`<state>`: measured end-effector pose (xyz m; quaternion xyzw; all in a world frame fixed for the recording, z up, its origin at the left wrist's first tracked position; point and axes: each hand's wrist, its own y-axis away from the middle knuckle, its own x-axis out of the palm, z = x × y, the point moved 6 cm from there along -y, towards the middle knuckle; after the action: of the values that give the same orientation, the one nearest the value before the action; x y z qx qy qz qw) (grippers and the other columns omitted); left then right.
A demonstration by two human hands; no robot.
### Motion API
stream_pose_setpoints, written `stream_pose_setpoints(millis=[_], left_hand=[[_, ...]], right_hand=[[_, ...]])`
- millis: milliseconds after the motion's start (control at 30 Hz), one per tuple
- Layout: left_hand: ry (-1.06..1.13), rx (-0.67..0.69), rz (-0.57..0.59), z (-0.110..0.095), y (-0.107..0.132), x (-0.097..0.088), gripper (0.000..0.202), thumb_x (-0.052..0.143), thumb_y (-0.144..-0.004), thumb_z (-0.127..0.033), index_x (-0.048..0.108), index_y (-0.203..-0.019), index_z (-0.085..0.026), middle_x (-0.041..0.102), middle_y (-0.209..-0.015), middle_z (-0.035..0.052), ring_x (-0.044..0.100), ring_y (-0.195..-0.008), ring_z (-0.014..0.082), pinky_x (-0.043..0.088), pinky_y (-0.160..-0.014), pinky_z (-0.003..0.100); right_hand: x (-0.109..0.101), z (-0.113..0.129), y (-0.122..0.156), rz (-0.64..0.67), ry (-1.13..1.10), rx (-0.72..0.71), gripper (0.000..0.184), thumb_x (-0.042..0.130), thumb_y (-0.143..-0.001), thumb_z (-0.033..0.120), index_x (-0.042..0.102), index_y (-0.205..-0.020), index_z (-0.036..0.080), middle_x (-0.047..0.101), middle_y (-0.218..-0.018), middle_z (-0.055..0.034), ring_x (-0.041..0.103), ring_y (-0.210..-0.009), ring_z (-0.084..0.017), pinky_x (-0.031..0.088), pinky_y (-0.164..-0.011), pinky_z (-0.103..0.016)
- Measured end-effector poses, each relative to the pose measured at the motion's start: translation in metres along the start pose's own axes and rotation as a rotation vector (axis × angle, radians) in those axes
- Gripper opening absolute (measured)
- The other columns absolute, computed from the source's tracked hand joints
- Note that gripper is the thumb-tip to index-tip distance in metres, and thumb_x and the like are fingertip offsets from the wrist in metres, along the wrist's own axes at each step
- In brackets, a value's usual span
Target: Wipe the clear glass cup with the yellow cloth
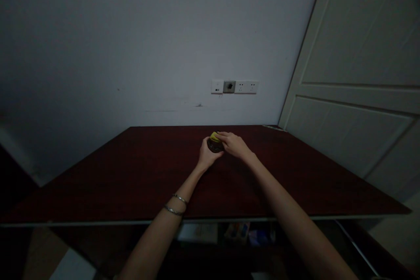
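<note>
Both hands meet over the far middle part of the dark red table. My left hand (207, 155) is closed round the side of a small dark, round, shiny object (215, 146), perhaps a glass or jar; its exact kind I cannot make out. The fingers of my right hand (232, 141) are closed on a small yellow piece (215, 137) at the top of the dark object. Whether this piece is a sponge or a lid does not show. Two silver bangles (173, 211) circle my left forearm.
The dark red tabletop (131, 175) reaches back to a pale wall with a row of sockets (241, 87). A white panelled door (354, 70) stands at the right. Below the table's front edge, a shelf or drawer holds several items, including a blue-purple packet (258, 237).
</note>
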<state>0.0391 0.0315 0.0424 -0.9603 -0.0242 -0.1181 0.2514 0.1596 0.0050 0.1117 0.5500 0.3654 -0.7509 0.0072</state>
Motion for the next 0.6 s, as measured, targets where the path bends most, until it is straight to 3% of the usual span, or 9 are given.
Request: stream_pose_setpoints(millis=[167,367,600], left_hand=[[-0.079,0.052,-0.048,-0.002,0.001,-0.004,0.073,0.079,-0.035,-0.01,0.054,-0.103,-0.018,0.057,-0.099,0.0061,0.051,-0.097,0.021,0.033,-0.091,0.033],[-0.434,0.207,-0.007,-0.012,0.001,0.001,0.074,0.075,-0.045,-0.018,0.043,-0.113,-0.016,0.051,-0.109,0.009,0.05,-0.102,0.0223,0.037,-0.089,0.036],[-0.556,0.3,0.011,-0.017,0.004,0.005,0.063,0.066,-0.058,-0.019,0.04,-0.115,-0.016,0.049,-0.11,0.0116,0.05,-0.1,0.0217,0.038,-0.088,0.035]], right_hand=[[-0.002,0.014,0.011,0.071,0.168,0.056,0.04,0.041,-0.079,0.014,0.052,-0.115,0.027,0.051,-0.126,-0.0054,0.055,-0.097,-0.025,0.046,-0.075,-0.037],[-0.011,0.035,0.022,0.188,0.358,0.117,0.03,0.036,-0.081,0.017,0.053,-0.105,0.02,0.059,-0.109,-0.0113,0.059,-0.087,-0.024,0.046,-0.069,-0.033],[-0.019,0.058,0.025,0.268,0.386,0.165,0.026,0.037,-0.08,0.014,0.058,-0.096,0.015,0.063,-0.096,-0.0146,0.06,-0.086,-0.025,0.045,-0.07,-0.033]])
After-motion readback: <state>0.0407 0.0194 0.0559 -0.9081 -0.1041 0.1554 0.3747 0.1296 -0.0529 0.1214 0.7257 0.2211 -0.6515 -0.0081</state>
